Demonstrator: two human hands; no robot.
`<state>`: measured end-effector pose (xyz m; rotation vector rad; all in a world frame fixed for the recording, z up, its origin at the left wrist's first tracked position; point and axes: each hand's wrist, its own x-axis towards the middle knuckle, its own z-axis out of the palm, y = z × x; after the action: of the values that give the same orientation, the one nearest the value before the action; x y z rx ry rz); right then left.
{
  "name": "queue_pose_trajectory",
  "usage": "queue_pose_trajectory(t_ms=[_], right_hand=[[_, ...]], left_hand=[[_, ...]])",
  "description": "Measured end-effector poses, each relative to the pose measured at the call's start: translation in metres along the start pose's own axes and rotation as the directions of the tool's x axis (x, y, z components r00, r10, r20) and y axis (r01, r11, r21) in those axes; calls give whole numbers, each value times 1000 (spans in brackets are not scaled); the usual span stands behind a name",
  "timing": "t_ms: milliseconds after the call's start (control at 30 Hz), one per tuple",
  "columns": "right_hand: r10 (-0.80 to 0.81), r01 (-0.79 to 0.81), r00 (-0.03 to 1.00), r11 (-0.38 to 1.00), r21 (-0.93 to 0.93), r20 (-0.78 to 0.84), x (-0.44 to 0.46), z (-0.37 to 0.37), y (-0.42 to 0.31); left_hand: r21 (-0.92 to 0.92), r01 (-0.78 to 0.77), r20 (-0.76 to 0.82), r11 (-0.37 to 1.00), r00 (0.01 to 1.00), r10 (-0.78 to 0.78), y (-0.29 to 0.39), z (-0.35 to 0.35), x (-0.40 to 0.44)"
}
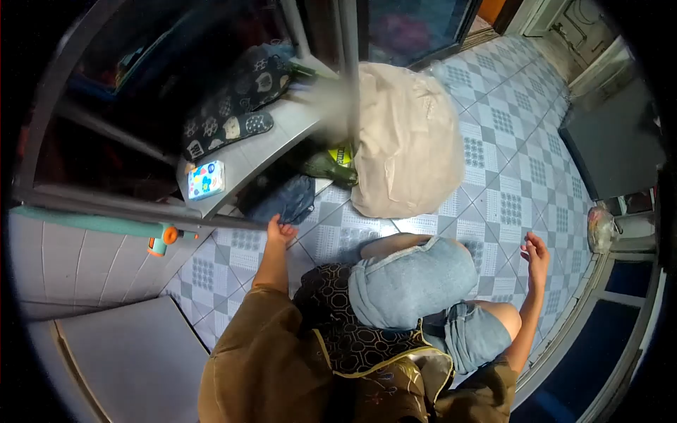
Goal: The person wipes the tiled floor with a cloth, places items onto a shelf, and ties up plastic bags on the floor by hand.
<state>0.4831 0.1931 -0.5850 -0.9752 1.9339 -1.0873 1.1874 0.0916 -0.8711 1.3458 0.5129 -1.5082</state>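
My left hand [282, 231] is low on the left, by the end of a dark frame's lower bar [233, 221]. Its thumb is apart from loosely curled fingers, and I see nothing in it; whether it touches the bar I cannot tell. Just beyond it lies a dark blue cloth item [285, 201] on the tiles, under a curved shelf [282, 130]. Out to the right, my right hand [534, 255] hangs over the floor with bent, separated fingers and holds nothing. Ahead of my knees stands a large beige cloth-covered bundle [405, 141], near a dark green bottle-like object [331, 168].
Patterned oven mitts [247, 125] and a tissue pack [206, 180] lie on the shelf. A teal-and-orange toy-like object [161, 238] is at the left. A grey cabinet [613, 137] and a plastic bag [601, 229] stand at the right of the tiled floor [493, 141].
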Motion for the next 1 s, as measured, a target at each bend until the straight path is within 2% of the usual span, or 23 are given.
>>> queue_pose_trajectory(t_ms=[100,133,167,233,267,367,400,433,467,500,533,567,600,667,700,733,767,800,833,867,900,933,1000], right_hand=[[-22,25,998,998,-60,56,-3,0,-38],[-30,36,996,996,-81,79,-6,-1,-54],[-54,63,996,991,-118,74,-7,-2,-68],[-88,97,994,984,-150,65,-7,-4,-90],[-88,97,994,984,-148,63,-8,-3,-100],[-167,170,985,982,-81,44,-15,14,-114],[-201,206,977,975,-80,70,-18,23,-115],[-235,242,967,967,-79,95,-20,31,-114],[-262,279,954,954,-109,148,-22,37,-106],[-356,398,909,895,-200,219,-26,43,-103],[-327,370,921,904,-213,212,-37,48,-109],[-298,341,933,912,-228,205,-48,53,-115],[-315,357,929,903,-241,197,-53,55,-114],[-360,405,912,869,-284,198,-64,58,-126],[-397,445,895,835,-325,206,-71,60,-133],[-410,463,886,807,-366,218,-78,62,-142],[-409,460,888,807,-371,212,-86,67,-152],[-520,574,819,733,-364,244,-94,72,-163],[-618,676,736,646,-355,275,-100,77,-169],[-627,700,711,584,-410,320,-101,79,-170],[-624,694,715,585,-419,315,-103,84,-172],[-592,671,724,485,-560,355,-105,90,-174],[-594,598,715,243,-764,370,-89,91,-160]], left_hand=[[34,-85,82,996,993,82,-7,24,-35],[-55,-130,154,990,978,137,-8,30,-40],[-53,-125,151,991,980,132,-8,35,-47],[74,-340,103,938,938,331,-5,46,-74],[144,-371,91,917,928,361,-8,55,-107],[158,-324,20,933,946,325,-30,60,-166],[305,-317,84,898,948,306,-34,56,-187],[307,-322,89,896,947,310,-42,60,-206],[205,-278,174,939,954,244,-55,66,-226],[107,-219,264,970,947,184,-66,76,-247],[114,-219,269,969,946,182,-73,92,-276],[154,-165,388,974,917,94,-78,113,-305],[197,-116,498,973,867,2,-85,130,-319],[364,3,675,931,688,-267,-101,150,-316],[382,154,681,911,620,-390,-114,167,-327],[392,157,577,907,725,-375,-132,185,-339],[388,221,581,895,695,-424,-151,200,-334],[466,201,596,862,649,-473,-168,216,-339],[483,214,570,849,659,-491,-189,232,-338],[535,198,572,822,631,-524,-211,248,-334],[571,221,550,791,612,-568,-232,266,-333],[611,240,530,754,583,-615,-254,281,-329],[688,115,535,717,587,-608,-286,304,-345]])
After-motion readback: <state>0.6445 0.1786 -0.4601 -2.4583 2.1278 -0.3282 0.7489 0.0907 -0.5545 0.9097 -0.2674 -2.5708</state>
